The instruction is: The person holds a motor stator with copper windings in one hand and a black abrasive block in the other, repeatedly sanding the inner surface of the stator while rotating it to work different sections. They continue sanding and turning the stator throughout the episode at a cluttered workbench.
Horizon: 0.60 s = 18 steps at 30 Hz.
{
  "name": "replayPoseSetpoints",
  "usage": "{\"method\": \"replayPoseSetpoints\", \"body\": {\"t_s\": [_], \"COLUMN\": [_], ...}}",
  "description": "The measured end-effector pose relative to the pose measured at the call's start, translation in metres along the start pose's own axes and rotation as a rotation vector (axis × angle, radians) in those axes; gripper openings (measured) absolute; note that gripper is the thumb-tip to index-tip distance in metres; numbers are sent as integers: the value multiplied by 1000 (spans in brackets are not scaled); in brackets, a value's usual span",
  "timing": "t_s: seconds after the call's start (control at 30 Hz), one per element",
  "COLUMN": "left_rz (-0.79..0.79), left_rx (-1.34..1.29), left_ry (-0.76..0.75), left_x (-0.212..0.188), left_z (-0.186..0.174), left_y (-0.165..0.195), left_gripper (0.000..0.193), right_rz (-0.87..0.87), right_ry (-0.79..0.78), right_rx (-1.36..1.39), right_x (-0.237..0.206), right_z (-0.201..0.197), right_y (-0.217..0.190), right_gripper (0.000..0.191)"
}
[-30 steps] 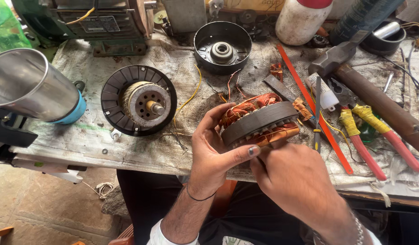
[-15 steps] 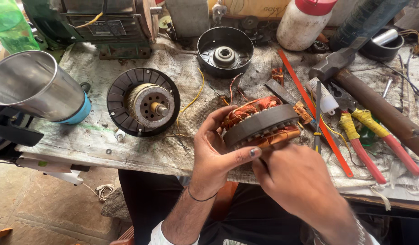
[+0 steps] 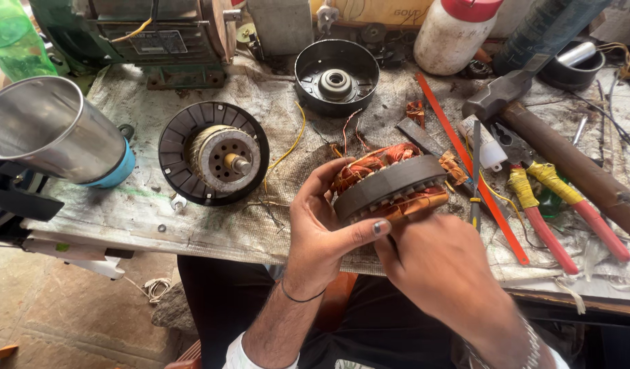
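Note:
My left hand (image 3: 325, 229) grips a motor stator (image 3: 390, 183), a dark ring of steel with orange copper windings, held tilted just above the workbench's front edge. The thumb lies across its lower rim and the fingers wrap behind. My right hand (image 3: 441, 270) is below and to the right of the stator, fingers curled against its underside; whether they hold anything is hidden. Thin red and yellow wires (image 3: 349, 133) rise from the windings.
On the cloth-covered bench (image 3: 212, 225) lie a black rotor disc with shaft (image 3: 214, 154), a black round end cover (image 3: 337, 76), a hammer (image 3: 554, 137), red-handled pliers (image 3: 547, 205), an orange strip (image 3: 465, 157), a steel cup (image 3: 52, 130), a white bottle (image 3: 455, 34) and a green machine (image 3: 151, 37).
The view has shifted slightly. Both hands stay on the stator in nearly the same hold.

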State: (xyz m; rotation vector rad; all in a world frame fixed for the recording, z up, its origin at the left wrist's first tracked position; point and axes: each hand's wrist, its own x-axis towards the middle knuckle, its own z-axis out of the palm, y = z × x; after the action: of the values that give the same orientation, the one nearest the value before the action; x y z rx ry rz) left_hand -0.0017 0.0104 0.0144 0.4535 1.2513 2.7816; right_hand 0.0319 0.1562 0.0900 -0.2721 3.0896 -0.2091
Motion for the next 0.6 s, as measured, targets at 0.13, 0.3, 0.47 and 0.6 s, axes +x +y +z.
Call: {"method": "replayPoseSetpoints", "body": {"t_s": [0.13, 0.3, 0.47, 0.6], "left_rz": [28, 36, 23, 23], "left_rx": [42, 12, -24, 3], "left_ry": [-4, -29, -21, -39], "left_x": [0, 0, 0, 0], "left_z": [-1, -1, -2, -2], "left_y": [0, -2, -2, -2], "left_gripper": [81, 81, 80, 80], "right_rz": [-46, -9, -132, 37], "right_ry": [56, 14, 230, -96], "right_rx": [19, 18, 86, -29], "right_x": [1, 1, 1, 0], "right_z": [1, -1, -4, -6], "right_y": [2, 2, -3, -3], "right_gripper": [25, 25, 27, 28]}}
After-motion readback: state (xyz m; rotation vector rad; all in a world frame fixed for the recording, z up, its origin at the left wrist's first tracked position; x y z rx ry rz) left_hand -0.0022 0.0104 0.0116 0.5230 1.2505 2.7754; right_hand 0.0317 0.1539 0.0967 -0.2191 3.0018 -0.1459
